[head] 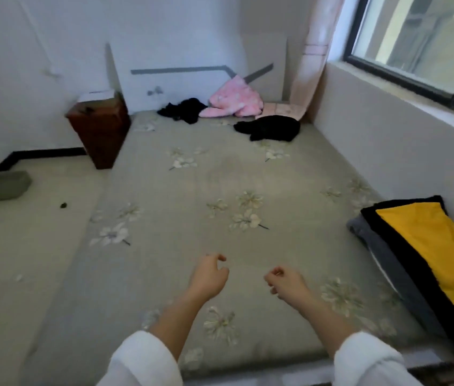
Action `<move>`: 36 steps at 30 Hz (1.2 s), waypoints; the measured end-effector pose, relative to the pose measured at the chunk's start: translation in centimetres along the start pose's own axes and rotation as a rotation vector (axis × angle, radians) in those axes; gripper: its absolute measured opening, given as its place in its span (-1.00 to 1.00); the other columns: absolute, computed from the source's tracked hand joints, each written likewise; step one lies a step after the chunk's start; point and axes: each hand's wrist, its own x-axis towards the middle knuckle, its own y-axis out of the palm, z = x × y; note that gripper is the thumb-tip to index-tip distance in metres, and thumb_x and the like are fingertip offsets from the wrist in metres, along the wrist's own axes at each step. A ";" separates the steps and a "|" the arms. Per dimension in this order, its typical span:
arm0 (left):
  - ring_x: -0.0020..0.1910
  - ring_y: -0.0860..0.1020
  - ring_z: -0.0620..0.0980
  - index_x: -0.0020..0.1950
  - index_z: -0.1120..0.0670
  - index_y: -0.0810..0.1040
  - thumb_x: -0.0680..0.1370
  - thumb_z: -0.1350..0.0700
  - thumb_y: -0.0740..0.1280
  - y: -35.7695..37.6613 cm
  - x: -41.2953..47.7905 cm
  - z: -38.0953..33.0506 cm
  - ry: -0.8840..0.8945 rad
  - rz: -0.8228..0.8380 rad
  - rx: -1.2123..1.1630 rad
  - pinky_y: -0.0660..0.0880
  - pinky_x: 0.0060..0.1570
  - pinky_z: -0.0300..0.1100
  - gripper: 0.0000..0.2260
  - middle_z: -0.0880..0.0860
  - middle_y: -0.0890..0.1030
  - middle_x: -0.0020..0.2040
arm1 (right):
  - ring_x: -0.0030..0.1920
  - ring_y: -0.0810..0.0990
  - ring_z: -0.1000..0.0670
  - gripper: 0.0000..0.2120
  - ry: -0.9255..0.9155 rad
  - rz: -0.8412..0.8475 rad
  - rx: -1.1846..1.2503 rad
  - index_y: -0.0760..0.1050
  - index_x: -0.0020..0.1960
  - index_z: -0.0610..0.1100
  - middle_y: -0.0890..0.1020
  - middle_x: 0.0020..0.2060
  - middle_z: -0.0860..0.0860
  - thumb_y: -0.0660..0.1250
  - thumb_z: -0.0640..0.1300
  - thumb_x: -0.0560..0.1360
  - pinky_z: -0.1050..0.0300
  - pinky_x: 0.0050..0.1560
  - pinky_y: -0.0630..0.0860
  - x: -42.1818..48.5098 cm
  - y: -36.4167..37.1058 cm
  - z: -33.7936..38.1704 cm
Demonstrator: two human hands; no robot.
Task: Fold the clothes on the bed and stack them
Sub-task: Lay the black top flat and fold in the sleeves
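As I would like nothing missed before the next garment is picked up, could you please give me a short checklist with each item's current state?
1. Left hand free: ok, loosely curled, holds nothing.
2. Right hand free: ok, holds nothing.
3. Unfolded clothes located: ok, first black garment, pink garment and second black garment lie crumpled at the far end.
4. Clothes within reach: not ok, probably; all three lie well beyond the hands.
5. Folding space: ok, the bed sheet before the hands is bare.
6. Stack tidy: ok, yellow-and-black piece flat on grey.
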 end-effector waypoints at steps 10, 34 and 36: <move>0.30 0.38 0.03 0.31 0.06 0.45 0.57 0.07 0.24 -21.7 -7.9 27.3 -0.152 -0.262 0.024 0.28 0.25 -0.20 -0.69 0.08 0.40 0.33 | -0.12 0.60 -0.13 -0.88 -0.228 0.232 -0.237 0.46 -0.17 -0.13 0.54 -0.28 -0.06 0.35 -0.12 0.49 0.10 -0.15 0.45 -4.3 30.4 16.7; 0.37 0.27 0.07 0.33 0.05 0.39 0.56 0.08 0.20 -56.4 4.3 61.3 -0.255 -0.376 0.260 0.31 0.30 -0.08 -0.67 0.06 0.35 0.38 | 0.13 0.51 -0.11 -0.64 -0.614 0.372 -0.664 0.40 0.25 -0.16 0.52 0.18 -0.11 0.24 0.01 0.54 0.06 0.07 0.44 5.6 75.8 48.1; 0.38 0.26 0.06 0.34 0.05 0.38 0.57 0.07 0.19 -59.1 7.5 62.3 -0.244 -0.365 0.281 0.31 0.29 -0.07 -0.67 0.05 0.33 0.40 | 0.13 0.51 -0.11 -0.64 -0.609 0.339 -0.651 0.39 0.27 -0.16 0.51 0.20 -0.10 0.22 0.01 0.55 0.05 0.09 0.45 7.7 77.1 50.6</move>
